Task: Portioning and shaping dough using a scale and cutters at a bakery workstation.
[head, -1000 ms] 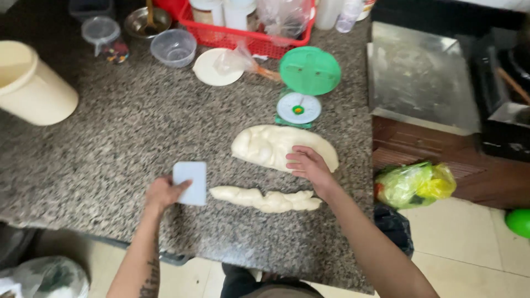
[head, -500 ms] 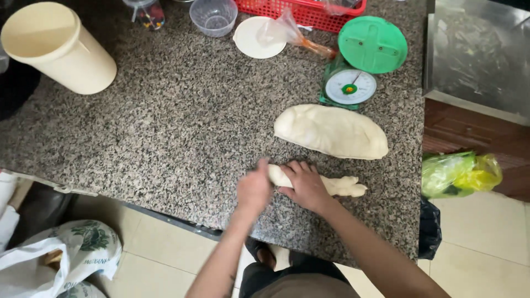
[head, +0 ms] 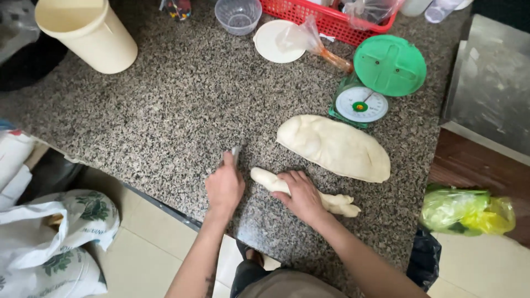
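Observation:
On the speckled granite counter [head: 165,116] lies a thin dough strip [head: 337,203], with a large oval dough mass [head: 334,146] just behind it. My right hand [head: 301,196] presses flat on the strip's middle, hiding part of it. My left hand [head: 225,185] grips a pale blue dough scraper [head: 235,154], held edge-down on the counter just left of the strip's end. Only the scraper's top edge shows above my fingers.
A green kitchen scale [head: 375,83] stands behind the dough. Further back are a white lid [head: 276,41], a clear bowl [head: 238,14], a red basket [head: 331,16] and a cream tub [head: 85,33]. Bags [head: 61,243] lie on the floor at left, a green bag [head: 466,212] at right.
My left hand has turned the scraper from lying flat to standing on edge at the strip's left end. My right hand has moved from the large dough onto the strip.

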